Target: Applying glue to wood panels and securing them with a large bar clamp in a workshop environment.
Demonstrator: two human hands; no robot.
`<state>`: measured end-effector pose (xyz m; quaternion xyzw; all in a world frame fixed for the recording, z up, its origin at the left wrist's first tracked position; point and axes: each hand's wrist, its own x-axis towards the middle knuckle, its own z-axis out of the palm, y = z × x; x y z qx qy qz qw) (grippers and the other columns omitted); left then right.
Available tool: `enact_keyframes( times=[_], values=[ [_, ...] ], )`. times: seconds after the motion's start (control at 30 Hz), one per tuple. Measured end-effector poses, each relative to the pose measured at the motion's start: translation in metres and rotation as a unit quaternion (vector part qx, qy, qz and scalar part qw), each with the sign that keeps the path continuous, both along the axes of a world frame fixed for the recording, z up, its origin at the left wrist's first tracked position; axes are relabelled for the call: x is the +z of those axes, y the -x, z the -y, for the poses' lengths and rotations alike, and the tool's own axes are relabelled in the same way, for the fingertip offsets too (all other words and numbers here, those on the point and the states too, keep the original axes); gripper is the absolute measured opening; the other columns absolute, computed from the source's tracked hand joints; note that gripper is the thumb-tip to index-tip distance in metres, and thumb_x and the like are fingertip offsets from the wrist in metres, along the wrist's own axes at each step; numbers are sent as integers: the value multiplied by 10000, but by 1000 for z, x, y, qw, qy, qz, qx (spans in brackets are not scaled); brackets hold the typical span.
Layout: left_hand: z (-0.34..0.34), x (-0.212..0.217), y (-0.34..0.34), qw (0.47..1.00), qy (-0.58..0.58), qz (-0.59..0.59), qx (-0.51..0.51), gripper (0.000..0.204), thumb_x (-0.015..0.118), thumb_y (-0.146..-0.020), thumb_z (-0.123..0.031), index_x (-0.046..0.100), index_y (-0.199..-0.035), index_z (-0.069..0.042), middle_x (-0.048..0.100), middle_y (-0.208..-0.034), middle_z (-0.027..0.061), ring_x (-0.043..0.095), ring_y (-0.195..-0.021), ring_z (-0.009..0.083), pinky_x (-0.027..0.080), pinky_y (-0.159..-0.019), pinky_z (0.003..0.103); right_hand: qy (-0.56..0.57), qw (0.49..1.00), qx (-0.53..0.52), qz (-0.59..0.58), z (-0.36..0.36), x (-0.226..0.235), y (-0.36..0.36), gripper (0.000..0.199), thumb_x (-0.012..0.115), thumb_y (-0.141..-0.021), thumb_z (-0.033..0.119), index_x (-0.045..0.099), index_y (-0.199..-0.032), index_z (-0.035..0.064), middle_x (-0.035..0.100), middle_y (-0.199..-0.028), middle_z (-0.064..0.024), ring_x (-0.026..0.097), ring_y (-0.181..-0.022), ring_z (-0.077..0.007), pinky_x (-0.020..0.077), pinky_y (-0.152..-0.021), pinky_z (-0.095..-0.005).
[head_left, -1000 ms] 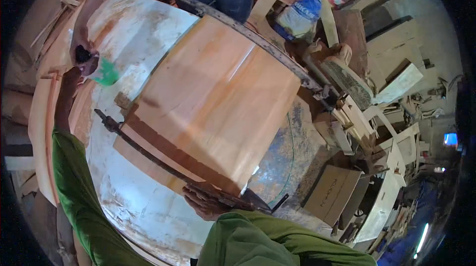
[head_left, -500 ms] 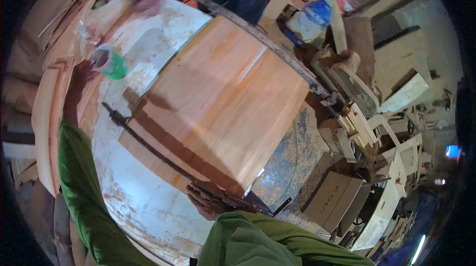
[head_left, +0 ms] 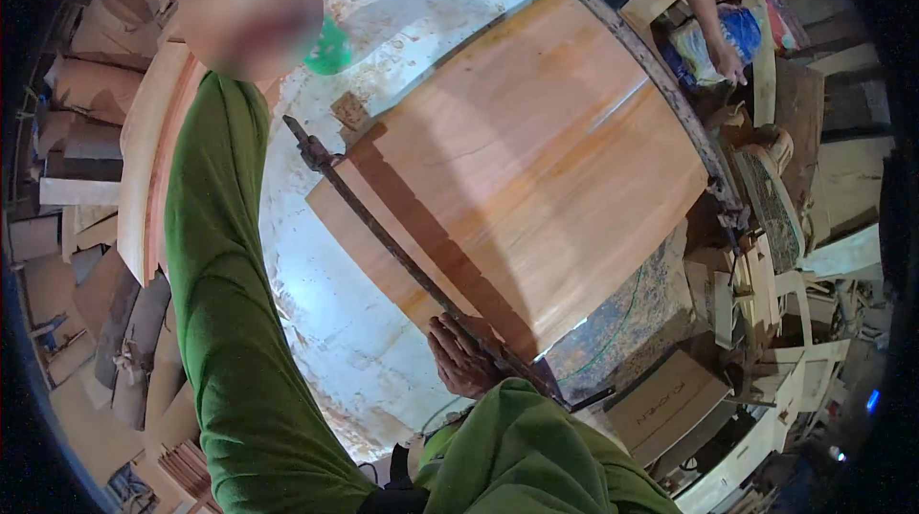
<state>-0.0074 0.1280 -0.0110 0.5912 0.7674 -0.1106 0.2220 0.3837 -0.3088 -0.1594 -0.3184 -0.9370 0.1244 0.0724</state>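
Observation:
A wide panel of light reddish boards (head_left: 536, 160) lies on a whitish worktop (head_left: 321, 275). A dark metal bar clamp (head_left: 388, 241) runs along its near left edge, and a second bar clamp (head_left: 661, 78) follows the far edge. My right hand (head_left: 464, 356) is closed around the near clamp, close to its lower end. My left arm in a green sleeve (head_left: 220, 275) stretches to the upper left, where a blurred patch hides the hand. Beside that patch shows part of a green cup (head_left: 328, 47). A small wood block (head_left: 351, 112) sits between the cup and the panel.
A co-worker's hand (head_left: 728, 64) hangs by a blue and white bag (head_left: 713, 40) at the upper right. A cardboard box (head_left: 667, 406) stands at the lower right among wood scraps. Curved planks (head_left: 153, 150) lie along the left side.
My view has shifted, so the panel appears farther right. My left hand, earlier on the green and white cup, is now hidden. The co-worker has moved right. My right hand stays on the clamp.

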Motion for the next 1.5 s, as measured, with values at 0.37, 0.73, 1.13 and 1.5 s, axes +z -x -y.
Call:
enact_keyframes(
  times=[0.37,0.73,1.13,1.5],
  values=[
    [-9,-6,-12,995,-84,14,-60,294,569,-889,-287,614,-1134,-130,671,-1071,81,616,-968,218,468,-832,358,-18,1000,3,5,-13,19,2,367,553,-850,247,625,-1142,36,550,-1318,-125,431,-1314,-285,290,-1094,-494],
    [1,-16,26,988,-124,43,-88,480,579,-836,-447,646,-1096,-49,678,-975,170,634,-922,301,481,-811,406,-11,997,-3,-70,-11,23,4,360,557,-846,210,626,-1140,15,536,-1328,-149,419,-1323,-311,291,-1100,-472],
    [-22,-73,74,983,-152,102,-25,412,681,-777,-312,668,-1043,2,685,-979,89,624,-865,188,488,-740,358,29,998,-15,-54,-7,18,6,349,562,-831,205,637,-1128,39,554,-1313,-118,427,-1317,-289,292,-1095,-460],
    [21,-29,85,891,-129,425,-94,363,613,-735,-206,711,-1042,-38,696,-1024,62,635,-996,193,471,-866,342,-56,996,-7,-63,1,-4,6,339,569,-825,203,642,-1122,57,561,-1307,-98,425,-1319,-275,310,-1077,-464]
  ],
)
